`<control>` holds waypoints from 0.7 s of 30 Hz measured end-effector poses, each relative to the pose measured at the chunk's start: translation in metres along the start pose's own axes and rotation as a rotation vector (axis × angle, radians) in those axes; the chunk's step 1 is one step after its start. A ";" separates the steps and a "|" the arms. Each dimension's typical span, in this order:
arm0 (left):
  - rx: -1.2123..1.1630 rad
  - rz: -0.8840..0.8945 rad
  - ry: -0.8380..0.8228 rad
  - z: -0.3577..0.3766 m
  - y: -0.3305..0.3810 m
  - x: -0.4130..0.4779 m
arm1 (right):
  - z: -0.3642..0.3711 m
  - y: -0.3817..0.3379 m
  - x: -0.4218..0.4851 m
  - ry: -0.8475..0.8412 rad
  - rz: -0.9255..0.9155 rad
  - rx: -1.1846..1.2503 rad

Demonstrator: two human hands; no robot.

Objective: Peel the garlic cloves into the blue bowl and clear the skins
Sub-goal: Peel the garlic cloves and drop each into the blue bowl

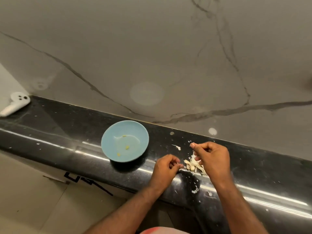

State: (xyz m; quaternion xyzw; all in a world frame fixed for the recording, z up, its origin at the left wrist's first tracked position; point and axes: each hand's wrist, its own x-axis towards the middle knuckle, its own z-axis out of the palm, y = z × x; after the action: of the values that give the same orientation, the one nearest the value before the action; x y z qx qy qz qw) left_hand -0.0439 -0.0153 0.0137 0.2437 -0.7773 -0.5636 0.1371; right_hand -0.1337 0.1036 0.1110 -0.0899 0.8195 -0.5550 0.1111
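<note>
A light blue bowl (108, 132) stands on the black stone counter (59, 125) and holds three small yellow garlic bits. To its right lies a pile of pale garlic skins (192, 165) near the counter's front edge. My right hand (213, 157) is over the pile's right side, fingers curled round some skins and thumb pointing up. My left hand (166, 168) has curled fingers with their tips at the pile's left edge. I cannot tell whether they pinch a skin.
One loose skin (177, 147) lies behind the pile, and white flecks (195, 190) dot the rounded front edge. A white handheld controller (15, 103) rests at the counter's far left corner. A veined marble wall rises right behind the narrow counter.
</note>
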 end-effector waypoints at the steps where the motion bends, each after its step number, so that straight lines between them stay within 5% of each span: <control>1: -0.021 -0.009 -0.020 0.007 0.003 -0.001 | -0.012 0.005 -0.003 0.085 -0.007 -0.031; 3: -0.022 -0.008 -0.013 0.015 0.003 -0.002 | -0.026 0.017 -0.005 0.114 -0.018 -0.073; 6: 0.099 0.083 0.044 0.020 -0.002 -0.002 | -0.037 0.035 -0.010 -0.078 0.054 -0.153; 11: 0.190 0.156 0.093 0.022 -0.006 -0.001 | -0.057 0.054 -0.019 0.135 0.037 -0.078; 14: 0.201 0.126 0.093 0.022 -0.008 0.000 | -0.053 0.060 -0.022 -0.207 0.059 -0.214; 19: 0.256 0.149 0.120 0.025 -0.003 -0.002 | -0.039 0.072 -0.028 -0.002 0.039 -0.157; 21: 0.258 0.135 0.130 0.026 -0.002 -0.003 | -0.031 0.077 -0.028 -0.116 0.005 -0.252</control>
State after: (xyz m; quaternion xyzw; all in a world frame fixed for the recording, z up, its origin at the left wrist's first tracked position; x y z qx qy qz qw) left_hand -0.0540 0.0068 0.0036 0.2423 -0.8474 -0.4315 0.1923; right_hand -0.1171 0.1674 0.0533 -0.1333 0.8752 -0.4410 0.1475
